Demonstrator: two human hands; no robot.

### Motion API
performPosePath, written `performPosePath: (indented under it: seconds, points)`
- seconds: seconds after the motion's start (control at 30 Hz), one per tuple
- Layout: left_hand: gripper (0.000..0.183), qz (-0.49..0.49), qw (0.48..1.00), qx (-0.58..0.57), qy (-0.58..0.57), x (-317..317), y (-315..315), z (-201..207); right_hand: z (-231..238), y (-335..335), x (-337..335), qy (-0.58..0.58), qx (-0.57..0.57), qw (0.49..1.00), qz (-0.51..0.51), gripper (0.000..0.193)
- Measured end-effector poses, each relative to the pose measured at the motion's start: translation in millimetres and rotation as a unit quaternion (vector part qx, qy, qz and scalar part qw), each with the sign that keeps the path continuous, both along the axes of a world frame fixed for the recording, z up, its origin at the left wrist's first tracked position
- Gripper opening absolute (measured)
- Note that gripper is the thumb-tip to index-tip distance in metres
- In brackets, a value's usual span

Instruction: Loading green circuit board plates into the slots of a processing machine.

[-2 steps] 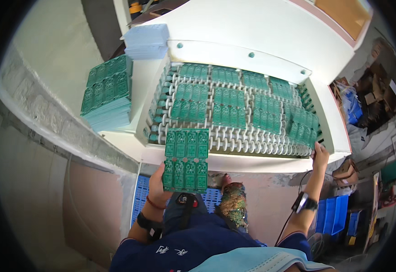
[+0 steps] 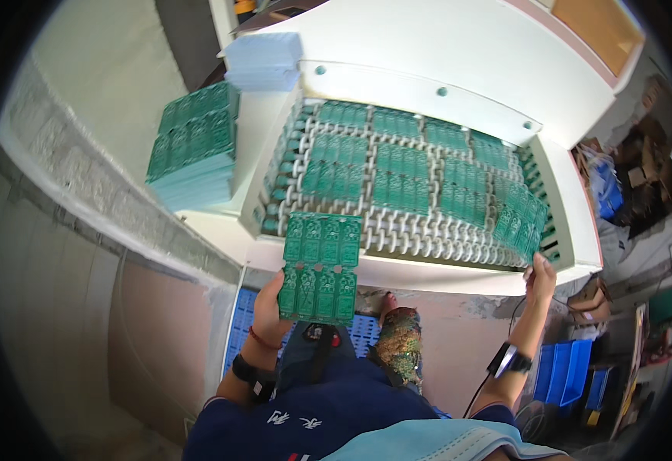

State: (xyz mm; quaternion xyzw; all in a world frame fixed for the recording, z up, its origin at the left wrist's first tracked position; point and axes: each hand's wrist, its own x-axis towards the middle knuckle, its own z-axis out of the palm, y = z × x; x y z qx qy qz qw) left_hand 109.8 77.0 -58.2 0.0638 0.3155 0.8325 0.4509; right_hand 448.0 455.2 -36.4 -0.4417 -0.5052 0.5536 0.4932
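Note:
My left hand [image 2: 271, 309] holds a green circuit board panel [image 2: 321, 269] by its left edge, in front of the machine's near rim. The panel shows two rows of small board outlines. At the right end of the roller conveyor [image 2: 405, 237], the fingers of my right hand [image 2: 540, 281] are closed at the near corner of another circuit board panel [image 2: 522, 219], which lies askew. More green panels [image 2: 401, 173] lie in rows on the white wheels farther in.
Left of the rollers stands a tall stack of green panels [image 2: 194, 142], with a pale blue stack [image 2: 264, 61] behind it. A white machine cover [image 2: 444, 46] rises at the back. Blue bins [image 2: 563, 373] and cardboard boxes [image 2: 591, 301] are on the right. Blue plastic grating [image 2: 365, 332] lies underfoot.
The view has shifted slightly, so the machine appears farther right. My right hand has come a little nearer to me, still at the panel's corner. The left hand keeps its panel.

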Motion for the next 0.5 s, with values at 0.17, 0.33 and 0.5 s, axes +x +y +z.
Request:
performPosePath:
  seconds: [0.17, 0.33, 0.5]
  points:
    - [0.038, 0.01, 1.0, -0.011, 0.017, -1.6, -18.5, -1.7, -26.2, -102.1, -55.4, 0.098, -0.054, 0.98, 0.163, 0.013]
    - [0.036, 0.005, 0.999, -0.018, 0.042, 0.7, -32.8, 5.1, -33.3, -163.9, -126.7, 0.113, -0.104, 0.946, 0.286, 0.014]
    - [0.034, 0.017, 0.999, -0.021, 0.028, 1.0, -48.4, 3.5, -34.0, -185.9, -165.2, 0.069, -0.155, 0.923, 0.345, 0.014]
